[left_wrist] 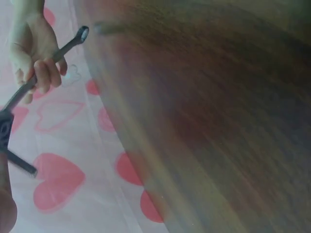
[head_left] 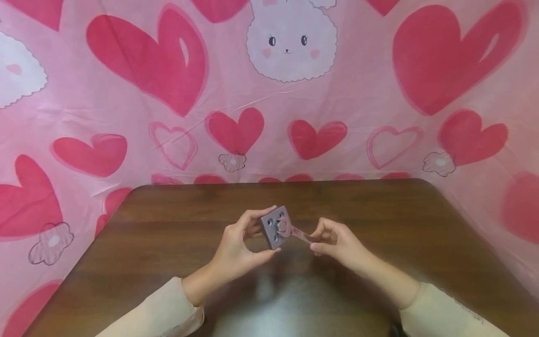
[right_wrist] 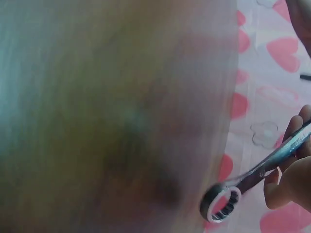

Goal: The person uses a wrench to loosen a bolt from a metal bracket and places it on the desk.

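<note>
My left hand [head_left: 230, 250] holds a small square grey metal plate [head_left: 271, 230] by its edges, thumb below and fingers above. Holes show near the plate's corners, and a bolt head or nut sits at its middle. With thumb and fingers, my right hand [head_left: 343, 244] pinches the shaft of a combination wrench [head_left: 301, 234]. The wrench's open end lies over the bolt. Its ring end [right_wrist: 212, 203] sticks out past my right hand in the right wrist view. In the left wrist view the plate [left_wrist: 5, 130] is cut off by the frame edge.
Both hands are held above a brown wooden table [head_left: 168, 234] with rounded far corners. Behind it hangs a pink cloth [head_left: 269, 98] printed with hearts and a white rabbit face. A small dark thing [head_left: 396, 329] shows at the bottom edge beside the right sleeve.
</note>
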Tool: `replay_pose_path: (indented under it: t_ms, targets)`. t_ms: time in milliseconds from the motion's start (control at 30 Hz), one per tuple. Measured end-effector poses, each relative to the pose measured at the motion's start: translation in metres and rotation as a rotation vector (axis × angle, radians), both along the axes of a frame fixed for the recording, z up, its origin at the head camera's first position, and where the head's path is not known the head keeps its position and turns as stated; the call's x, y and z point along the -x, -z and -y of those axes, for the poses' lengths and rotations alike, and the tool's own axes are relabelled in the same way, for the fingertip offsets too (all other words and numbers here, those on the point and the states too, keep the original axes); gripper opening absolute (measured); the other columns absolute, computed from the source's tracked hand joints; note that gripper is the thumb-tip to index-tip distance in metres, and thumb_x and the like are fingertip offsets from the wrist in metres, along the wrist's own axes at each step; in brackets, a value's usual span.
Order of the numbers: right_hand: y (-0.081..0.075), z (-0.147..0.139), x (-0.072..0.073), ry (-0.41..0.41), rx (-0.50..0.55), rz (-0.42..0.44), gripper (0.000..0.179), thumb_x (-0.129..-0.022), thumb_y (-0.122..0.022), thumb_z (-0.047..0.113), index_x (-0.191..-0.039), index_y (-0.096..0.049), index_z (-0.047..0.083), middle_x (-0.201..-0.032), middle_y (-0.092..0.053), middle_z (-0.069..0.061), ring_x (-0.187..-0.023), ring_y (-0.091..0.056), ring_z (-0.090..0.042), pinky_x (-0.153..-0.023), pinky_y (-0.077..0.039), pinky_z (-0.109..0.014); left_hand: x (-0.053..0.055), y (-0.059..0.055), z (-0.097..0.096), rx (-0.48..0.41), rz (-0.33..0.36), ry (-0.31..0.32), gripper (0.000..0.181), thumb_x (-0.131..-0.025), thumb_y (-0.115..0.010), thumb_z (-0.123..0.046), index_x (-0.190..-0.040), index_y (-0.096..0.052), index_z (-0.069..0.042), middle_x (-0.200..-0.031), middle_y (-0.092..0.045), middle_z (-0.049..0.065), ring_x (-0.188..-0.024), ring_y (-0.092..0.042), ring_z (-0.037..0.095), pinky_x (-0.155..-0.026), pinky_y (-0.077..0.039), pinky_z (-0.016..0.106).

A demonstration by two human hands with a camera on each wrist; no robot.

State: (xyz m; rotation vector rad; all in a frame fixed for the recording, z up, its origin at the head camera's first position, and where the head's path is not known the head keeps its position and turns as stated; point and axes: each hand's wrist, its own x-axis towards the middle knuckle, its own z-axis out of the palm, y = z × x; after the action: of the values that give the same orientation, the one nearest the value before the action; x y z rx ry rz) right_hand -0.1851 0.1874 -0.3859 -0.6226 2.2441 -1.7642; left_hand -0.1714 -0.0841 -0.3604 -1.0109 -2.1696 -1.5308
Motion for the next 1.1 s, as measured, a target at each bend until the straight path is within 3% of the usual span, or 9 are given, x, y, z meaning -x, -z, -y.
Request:
replay_pose_path:
  t_ms: [167,400,600,900,1100]
  targets:
    - [-0.001,-0.010,0.009,-0.015,-0.019,-0.089,0.016,-0.086,-0.073,-0.001,-0.095,-0.060,-0.003,-0.092,-0.073,-0.014,-0.081,-0.069,-0.012,-0.071,-0.058,-0.025,-0.005,-0.001,0.004,0.049,0.061,0.103,0.075,-0.067,-0.088,0.003,-0.131,-0.053,-0.010,-0.137,-0.063,0.009,-0.106,-0.072,0.018,-0.089,-0.060,0.029]
    - [-0.007,-0.020,0.018,-0.080,-0.076,-0.195,0.015,-0.081,-0.075,-0.005,-0.093,-0.066,0.000,-0.087,-0.070,-0.016,-0.076,-0.067,-0.013,-0.067,-0.056,-0.026,-0.006,-0.001,0.006,0.111,0.094,0.249,0.070,-0.068,-0.087,0.002,-0.128,-0.054,-0.007,-0.134,-0.064,0.014,-0.104,-0.072,0.019,-0.088,-0.060,0.029]
    - [-0.013,-0.022,0.027,-0.149,-0.152,-0.245,0.015,-0.081,-0.078,0.001,-0.090,-0.068,0.007,-0.087,-0.072,-0.009,-0.079,-0.065,-0.013,-0.071,-0.056,-0.030,-0.006,-0.001,0.007,0.141,0.176,0.382,0.068,-0.068,-0.087,0.003,-0.127,-0.053,-0.005,-0.134,-0.064,0.016,-0.108,-0.071,0.020,-0.085,-0.061,0.028]
    - [-0.025,-0.020,0.033,-0.257,-0.247,-0.256,0.016,-0.080,-0.080,0.003,-0.090,-0.069,0.010,-0.088,-0.073,-0.005,-0.082,-0.070,-0.013,-0.078,-0.061,-0.035,-0.006,0.003,0.006,0.243,0.210,0.474,0.063,-0.072,-0.085,0.000,-0.125,-0.053,-0.004,-0.125,-0.068,0.016,-0.105,-0.071,0.016,-0.084,-0.060,0.023]
    - [-0.028,-0.017,0.032,-0.271,-0.300,-0.274,0.018,-0.078,-0.081,0.003,-0.088,-0.069,0.012,-0.087,-0.073,-0.002,-0.082,-0.069,-0.013,-0.080,-0.060,-0.037,-0.007,0.003,0.007,0.299,0.239,0.496,0.064,-0.074,-0.085,-0.005,-0.128,-0.052,-0.006,-0.118,-0.072,0.013,-0.104,-0.071,0.012,-0.083,-0.060,0.020]
